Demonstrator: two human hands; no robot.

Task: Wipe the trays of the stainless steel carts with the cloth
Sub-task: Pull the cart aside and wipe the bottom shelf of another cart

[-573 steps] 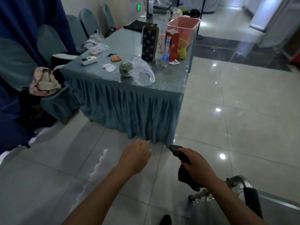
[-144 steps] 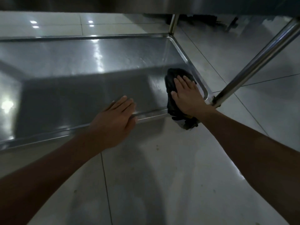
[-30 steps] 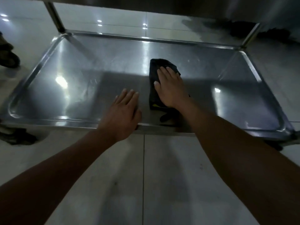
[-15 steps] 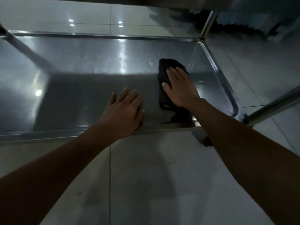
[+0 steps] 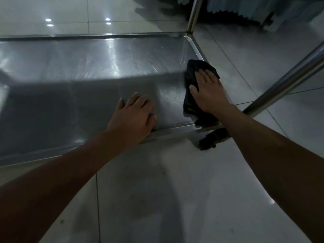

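head view: the right hand (image 5: 208,92) lies flat on the dark cloth (image 5: 192,72), fingers (image 5: 201,74) straight and pressing it onto the steel tray (image 5: 87,64) near its 3 o'clock edge. the left hand (image 5: 133,116) rests open at the tray's 6 o'clock rim, fingers extended, holding nothing. a cart post (image 5: 284,83) rises at 3 o'clock, and a caster (image 5: 210,139) sits below the corner on the tiled floor (image 5: 175,199).

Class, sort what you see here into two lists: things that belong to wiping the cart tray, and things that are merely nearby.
Part of the job:
- dark cloth, flat under the right hand
- steel tray
- left hand, resting on the tray's near rim

Merely nearby:
- cart upright post
- caster wheel
- tiled floor
- pleated table skirt
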